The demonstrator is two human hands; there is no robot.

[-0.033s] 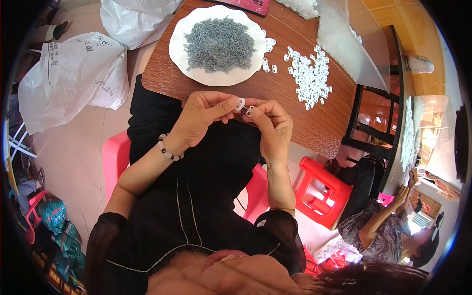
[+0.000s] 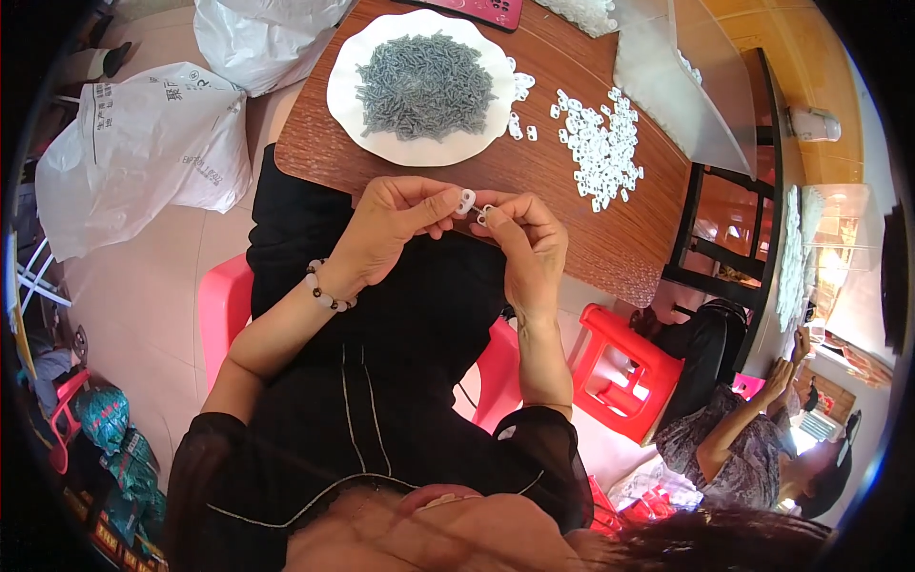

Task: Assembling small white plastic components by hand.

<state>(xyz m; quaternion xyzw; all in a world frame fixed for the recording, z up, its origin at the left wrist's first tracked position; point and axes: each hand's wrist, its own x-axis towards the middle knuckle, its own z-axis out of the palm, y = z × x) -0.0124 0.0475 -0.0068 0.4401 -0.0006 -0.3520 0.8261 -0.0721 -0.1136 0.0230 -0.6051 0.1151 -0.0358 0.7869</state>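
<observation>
At the near edge of the brown table, my left hand [image 2: 405,217] pinches a small white plastic piece with holes [image 2: 466,201] between thumb and fingers. Close beside it, the thumb and fingers of my right hand [image 2: 527,236] are closed on another small white ringed piece [image 2: 485,215]. A short thin bar seems to run between the two pieces; its detail is too small to make out. Beyond my hands stands a white scalloped plate [image 2: 344,105] heaped with short grey rods [image 2: 426,88]. Loose white pieces [image 2: 602,148] like these lie piled to the right of the plate.
A few more white pieces [image 2: 521,88] lie against the plate's right rim. A pink-red flat object [image 2: 491,10] rests at the table's far edge. White sacks [image 2: 143,153] stand on the floor at left, a red stool [image 2: 624,377] at right. Another person [image 2: 734,443] sits farther right.
</observation>
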